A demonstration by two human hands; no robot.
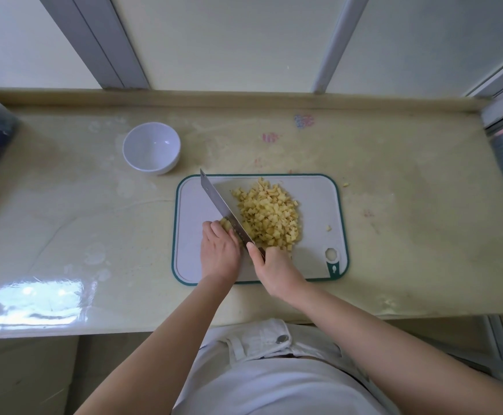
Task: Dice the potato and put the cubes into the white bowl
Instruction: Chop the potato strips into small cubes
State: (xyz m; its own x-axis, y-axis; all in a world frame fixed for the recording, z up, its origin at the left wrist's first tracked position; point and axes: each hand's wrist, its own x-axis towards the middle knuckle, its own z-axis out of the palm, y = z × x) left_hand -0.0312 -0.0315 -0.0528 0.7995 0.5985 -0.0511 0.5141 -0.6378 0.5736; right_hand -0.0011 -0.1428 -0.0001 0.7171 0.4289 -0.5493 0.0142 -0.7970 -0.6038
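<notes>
right hand grips the knife. left hand, fingers curled, holds a potato bit on the cutting board. potato cubes pile mid-board; white bowl sits past its far-left corner.

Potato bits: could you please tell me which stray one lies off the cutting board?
The small bit on the counter beside the far right corner of the cutting board; the other stray bit and the diced pile lie on the board.

A single wide-angle camera is looking steeply down from the person's head, facing the far wall across the counter. It is sitting close above the cutting board, which is lying near centre frame.
</notes>
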